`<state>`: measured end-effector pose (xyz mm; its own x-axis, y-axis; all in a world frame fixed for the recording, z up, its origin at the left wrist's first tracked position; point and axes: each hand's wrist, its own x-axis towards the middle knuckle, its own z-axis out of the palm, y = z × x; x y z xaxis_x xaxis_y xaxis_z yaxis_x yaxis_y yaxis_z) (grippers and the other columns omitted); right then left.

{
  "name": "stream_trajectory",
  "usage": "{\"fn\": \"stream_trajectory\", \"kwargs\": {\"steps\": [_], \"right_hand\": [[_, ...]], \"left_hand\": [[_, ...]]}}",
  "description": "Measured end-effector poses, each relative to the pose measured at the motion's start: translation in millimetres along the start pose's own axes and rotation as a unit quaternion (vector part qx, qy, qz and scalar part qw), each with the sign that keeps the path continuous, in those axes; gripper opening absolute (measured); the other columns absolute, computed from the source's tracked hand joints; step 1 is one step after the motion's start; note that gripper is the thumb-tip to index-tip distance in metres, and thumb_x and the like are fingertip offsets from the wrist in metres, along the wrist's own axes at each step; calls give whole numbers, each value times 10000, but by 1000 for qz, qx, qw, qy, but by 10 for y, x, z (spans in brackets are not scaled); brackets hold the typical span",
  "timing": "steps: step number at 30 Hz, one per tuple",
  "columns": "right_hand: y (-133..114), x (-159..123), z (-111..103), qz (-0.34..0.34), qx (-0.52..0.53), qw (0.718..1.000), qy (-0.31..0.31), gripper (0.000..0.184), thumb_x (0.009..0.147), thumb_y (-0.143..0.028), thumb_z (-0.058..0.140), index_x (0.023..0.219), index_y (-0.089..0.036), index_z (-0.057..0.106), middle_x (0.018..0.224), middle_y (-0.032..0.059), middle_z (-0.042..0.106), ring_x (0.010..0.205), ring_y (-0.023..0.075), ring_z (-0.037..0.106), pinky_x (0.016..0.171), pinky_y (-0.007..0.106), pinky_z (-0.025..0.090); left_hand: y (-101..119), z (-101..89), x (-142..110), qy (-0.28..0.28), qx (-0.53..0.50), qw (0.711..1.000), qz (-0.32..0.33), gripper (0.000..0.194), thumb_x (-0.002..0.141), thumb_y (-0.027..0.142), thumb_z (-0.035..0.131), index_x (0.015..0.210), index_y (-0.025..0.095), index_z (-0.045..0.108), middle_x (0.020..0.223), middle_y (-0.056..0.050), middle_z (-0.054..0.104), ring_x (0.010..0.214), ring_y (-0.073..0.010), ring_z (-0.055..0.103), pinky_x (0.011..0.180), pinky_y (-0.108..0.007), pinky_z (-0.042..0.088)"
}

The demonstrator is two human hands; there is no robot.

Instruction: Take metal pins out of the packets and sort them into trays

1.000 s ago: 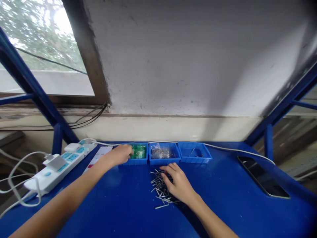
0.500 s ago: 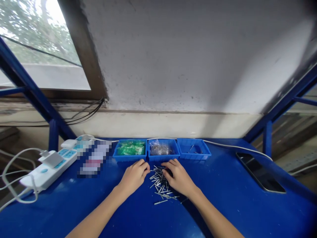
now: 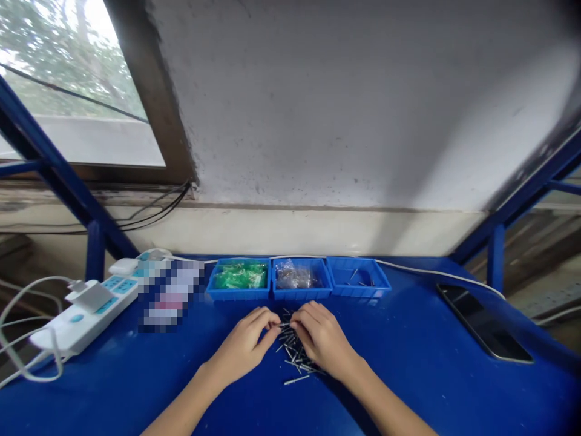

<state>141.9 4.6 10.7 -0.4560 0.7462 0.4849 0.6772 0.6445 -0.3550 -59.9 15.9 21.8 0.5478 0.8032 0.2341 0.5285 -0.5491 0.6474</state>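
Note:
A loose pile of silver blind rivets (image 3: 296,358) lies on the blue table in front of me. Over its far left edge, my left hand (image 3: 252,342) pinches one rivet (image 3: 284,325) between thumb and forefinger. My right hand (image 3: 321,336) is closed at the other end of that rivet, thumb and fingertips together. It hides the right part of the pile. A single rivet (image 3: 296,380) lies apart at the near side.
Behind the hands stand three blue bins: one with green packets (image 3: 240,276), one with clear and brownish packets (image 3: 297,275), one with a few rivets (image 3: 361,278). A power strip (image 3: 86,315) lies left, a phone (image 3: 483,322) right. A white cable (image 3: 436,270) runs behind.
My hands have come closer together, so the rivet now bridges the fingertips of both. The right fingers have closed in. The view has shifted slightly.

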Motion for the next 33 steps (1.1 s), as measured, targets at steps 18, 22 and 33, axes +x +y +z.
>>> {"fn": "stream_trajectory", "kwargs": {"steps": [18,22,33], "right_hand": [[249,-19,-332,79,-63,981,168,217,910,-267,435,816,-168,603,706,55,608,668,166,563,653,285,415],[634,-119,-578,322,-145,898,263,396,861,-434,488,1115,-137,556,583,-5,581,508,170,556,518,267,379],[130,-29,-147,57,24,997,52,222,874,-284,505,1065,-195,572,896,74,609,806,192,577,730,313,459]], "left_hand": [[-15,155,119,54,133,989,-36,172,924,255,418,1002,232,569,918,-15,664,836,-199,611,762,-327,422],[-70,233,223,44,165,984,-53,111,859,231,509,913,242,605,889,-18,643,790,-218,604,708,-332,420],[-54,184,54,64,79,995,-25,245,943,225,350,756,196,506,749,-4,580,737,-150,564,689,-253,420]]}}
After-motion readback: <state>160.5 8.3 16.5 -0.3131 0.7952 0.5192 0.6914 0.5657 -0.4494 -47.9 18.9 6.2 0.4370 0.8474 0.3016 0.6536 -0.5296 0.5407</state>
